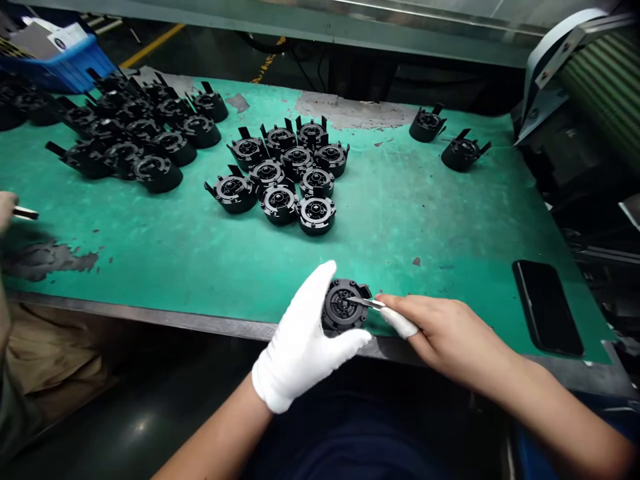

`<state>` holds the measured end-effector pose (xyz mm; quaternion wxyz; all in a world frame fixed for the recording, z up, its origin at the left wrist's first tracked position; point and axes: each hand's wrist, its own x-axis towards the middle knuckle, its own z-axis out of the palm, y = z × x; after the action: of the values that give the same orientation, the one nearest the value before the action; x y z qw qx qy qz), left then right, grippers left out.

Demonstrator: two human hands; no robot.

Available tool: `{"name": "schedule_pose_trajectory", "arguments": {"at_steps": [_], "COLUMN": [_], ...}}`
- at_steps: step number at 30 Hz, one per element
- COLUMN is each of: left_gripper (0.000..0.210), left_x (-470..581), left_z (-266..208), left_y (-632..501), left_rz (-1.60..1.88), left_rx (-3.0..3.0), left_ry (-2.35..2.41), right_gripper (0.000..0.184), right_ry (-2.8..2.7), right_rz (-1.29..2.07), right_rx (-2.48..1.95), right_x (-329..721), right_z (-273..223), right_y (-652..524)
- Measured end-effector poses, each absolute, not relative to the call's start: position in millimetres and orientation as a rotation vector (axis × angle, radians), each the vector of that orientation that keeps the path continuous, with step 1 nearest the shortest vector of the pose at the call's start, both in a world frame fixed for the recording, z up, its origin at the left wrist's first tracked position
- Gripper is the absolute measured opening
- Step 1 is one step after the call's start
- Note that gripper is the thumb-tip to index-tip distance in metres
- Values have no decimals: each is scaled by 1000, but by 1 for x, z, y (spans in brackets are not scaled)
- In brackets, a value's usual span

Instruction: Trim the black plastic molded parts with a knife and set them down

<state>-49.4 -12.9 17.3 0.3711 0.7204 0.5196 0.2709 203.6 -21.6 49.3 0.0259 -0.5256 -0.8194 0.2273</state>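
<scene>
My left hand (310, 340), in a white glove, grips a round black plastic part (344, 308) at the table's front edge. Its ribbed inner face is turned up toward me. In my right hand (435, 327), bare but for a white cover on the thumb, is a knife with a thin metal blade (361, 302). The blade's tip reaches the middle of the black part, and the knife's handle is mostly hidden by my fingers. Beyond my hands stands a group of similar black parts (316, 212), several with upright tabs.
More black parts (155, 170) crowd the left of the green table (380, 220), near a blue bin (75, 67). Two others (464, 152) stand at the far right. A black phone (547, 307) lies right. At the left edge, a co-worker's hand (7, 210) holds a slim tool.
</scene>
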Motion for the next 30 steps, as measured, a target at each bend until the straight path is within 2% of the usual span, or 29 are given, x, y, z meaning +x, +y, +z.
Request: {"name": "schedule_pose_trajectory", "arguments": {"at_steps": [5,10,18,26,30], "left_gripper": [95,93,89,84,80], "left_x": [-55,-53,-45,-36,-28], "left_z": [12,11,4,1,5], "left_y": [-1,-2,-11,-19,-42], "left_rz": [670,760,862,956,973], "left_rx": [1876,1906,1871,1827,1722], "left_ry": [1247,1232,1316,1408,1459], "right_gripper": [56,51,53,47,38], "right_ry": [-2598,-2481,-2430,-2173,-1778], "right_rz": [721,847,780,1220,1235], "right_rx": [-1662,-1651,-1757,-1660,-1641], "right_x": [199,201,191,182,159], "right_z": [48,52,46,56,47], "right_y": [-28,-40,-51,-55,-54]}}
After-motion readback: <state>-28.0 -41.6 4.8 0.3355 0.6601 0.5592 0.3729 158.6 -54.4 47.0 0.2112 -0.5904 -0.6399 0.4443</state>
